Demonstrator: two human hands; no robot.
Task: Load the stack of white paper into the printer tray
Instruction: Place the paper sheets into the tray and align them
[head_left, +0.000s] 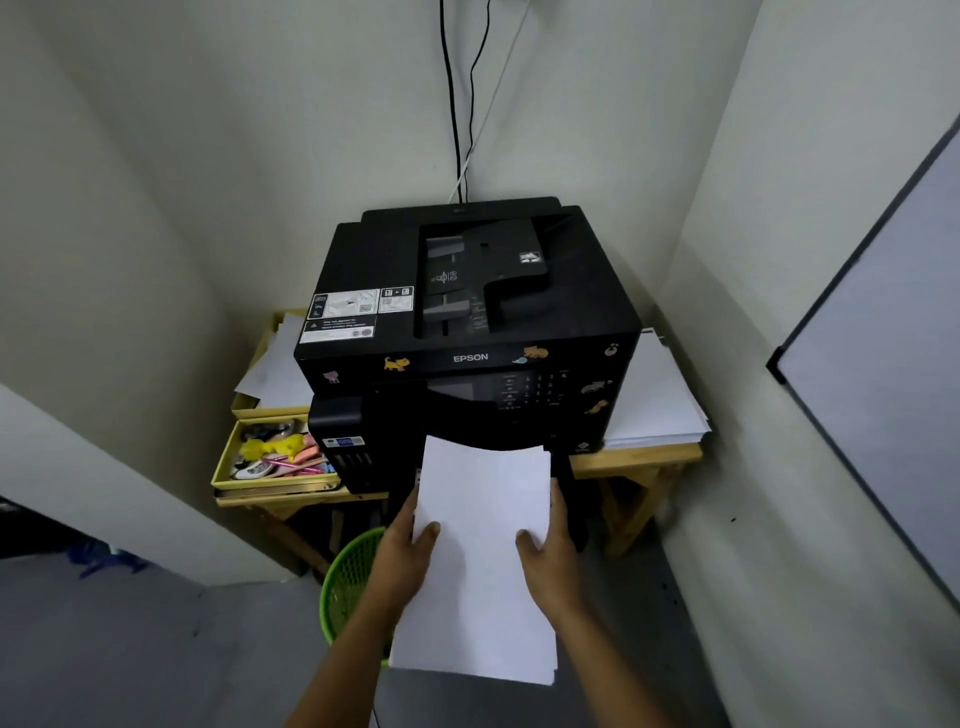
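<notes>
paper stack (480, 561) first by task, but by size the black epson printer (467, 332) leads: it sits on a small wooden table (639, 457) pushed into a corner, cables running up the wall behind. the printer's lower front, where the tray presumably sits, is hidden behind the sheets, so whether a tray is pulled out cannot be told. spare white sheets (654, 395) lie on the table at the printer's right side, more loose sheets (275, 364) on its left. a green mesh basket (353, 577) stands on the floor below the near table edge. a yellow box (270, 457) of pens and small stationery sits just beside the printer's left front. the paper stack is held flat, its far edge meeting the printer's lower front, likely lined up to slide in square. left hand (408, 551) grips the stack's left edge, thumb on top, fingers under. right hand (550, 545) mirrors it on the right edge. hands apart, each clamped on the paper, forearms reaching forward and roughly parallel.
</notes>
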